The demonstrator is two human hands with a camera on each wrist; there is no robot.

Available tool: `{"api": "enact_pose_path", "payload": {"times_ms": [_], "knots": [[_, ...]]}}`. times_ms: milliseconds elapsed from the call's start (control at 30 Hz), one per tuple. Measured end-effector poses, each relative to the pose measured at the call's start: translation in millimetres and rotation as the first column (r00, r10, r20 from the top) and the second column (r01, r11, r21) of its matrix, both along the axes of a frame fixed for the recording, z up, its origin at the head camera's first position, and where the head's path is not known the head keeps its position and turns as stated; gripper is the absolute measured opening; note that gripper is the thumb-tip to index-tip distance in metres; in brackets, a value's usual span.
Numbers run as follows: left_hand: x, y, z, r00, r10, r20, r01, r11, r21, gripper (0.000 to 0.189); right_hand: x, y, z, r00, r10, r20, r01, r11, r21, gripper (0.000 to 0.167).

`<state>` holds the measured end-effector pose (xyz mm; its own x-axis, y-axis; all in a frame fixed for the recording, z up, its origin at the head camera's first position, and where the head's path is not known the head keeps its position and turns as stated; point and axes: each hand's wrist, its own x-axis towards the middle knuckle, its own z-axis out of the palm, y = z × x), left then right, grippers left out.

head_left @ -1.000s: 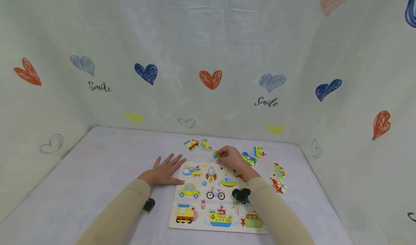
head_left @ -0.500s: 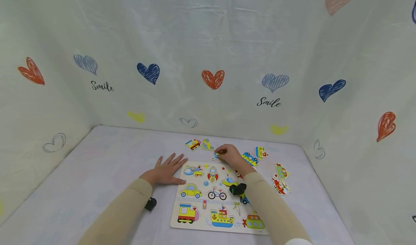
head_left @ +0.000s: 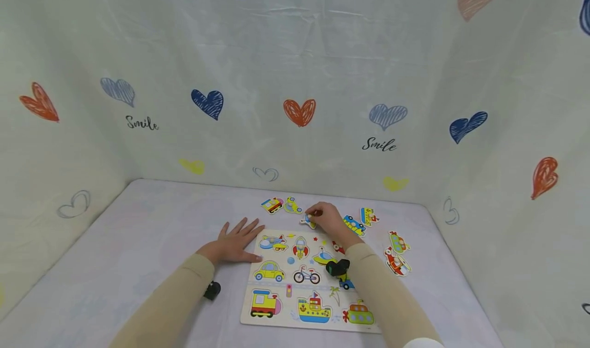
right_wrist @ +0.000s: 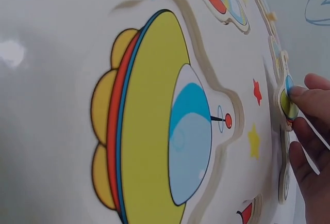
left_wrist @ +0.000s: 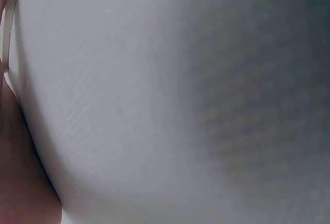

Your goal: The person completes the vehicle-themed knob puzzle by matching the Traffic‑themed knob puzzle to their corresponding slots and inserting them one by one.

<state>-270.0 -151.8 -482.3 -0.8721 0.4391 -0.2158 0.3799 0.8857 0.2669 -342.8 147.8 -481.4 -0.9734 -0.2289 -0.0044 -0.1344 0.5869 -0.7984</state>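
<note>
- Head view: left hand (head_left: 234, 243) lies flat, fingers spread, on table (head_left: 138, 245), thumb at left edge of puzzle board (head_left: 286, 320); right hand (head_left: 329, 220) pinches blue-and-yellow piece (head_left: 308, 222) just past the board's far edge; hands well apart; can't tell whether the piece is off the table.
- Same view, loose pieces: train piece (head_left: 272, 205) and yellow piece (head_left: 292, 205) left of the right hand; bus piece (head_left: 354, 225) and ship piece (head_left: 369, 216) right of it; submarine piece (head_left: 398, 242) and helicopter piece (head_left: 397, 262) further right, near each other.
- Left wrist view: mostly pale blur; part of the left hand along the left border; fingers' state can't be told from here.
- Right wrist view: printed saucer (right_wrist: 149, 115) on the board fills the middle; thumb and fingers clamp the blue-and-yellow piece at the right border.
</note>
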Motion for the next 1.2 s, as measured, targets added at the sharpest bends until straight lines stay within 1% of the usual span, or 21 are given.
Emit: {"api": "enact_pose_path", "payload": {"times_ms": [233,400,567,700,800,900,1067,1200], "knots": [[0.6,-1.1,-1.2,1.000,-0.002,-0.001,0.002,1.000,0.009,0.095,2.4,6,6.2,0.999,0.029,-0.023,-0.028,0.999,0.017,0.013],[0.7,-1.8,0.0,1.000,-0.003,0.000,0.003,1.000,0.012,0.095,6.7,10,13.3,0.998,0.049,-0.041,-0.046,0.997,0.066,0.011],[1.1,-1.4,1.0,1.000,-0.008,0.002,0.008,1.000,0.023,0.095,13.2,16,18.6,0.996,0.059,-0.067,-0.051,0.993,0.111,0.012],[2.6,-0.3,2.9,1.000,-0.008,0.005,0.007,1.000,0.027,0.095,22.7,22,22.3,0.992,0.084,-0.091,-0.073,0.990,0.123,0.014],[3.6,0.3,3.6,1.000,-0.005,0.006,0.005,1.000,0.025,0.094,31.3,27,25.0,0.985,0.119,-0.122,-0.100,0.983,0.153,0.015],[4.4,1.2,4.7,1.000,-0.005,0.010,0.005,1.000,0.018,0.094,38.2,31,26.1,0.979,0.140,-0.151,-0.108,0.973,0.202,0.015],[5.0,2.2,5.4,1.000,-0.001,0.016,0.001,1.000,0.001,0.094,45.1,39,24.6,0.978,0.151,-0.146,-0.108,0.958,0.266,0.014],[5.0,2.8,6.6,1.000,0.004,0.013,-0.004,1.000,0.006,0.094,48.8,45,22.3,0.971,0.185,-0.153,-0.132,0.943,0.306,0.012]]}}
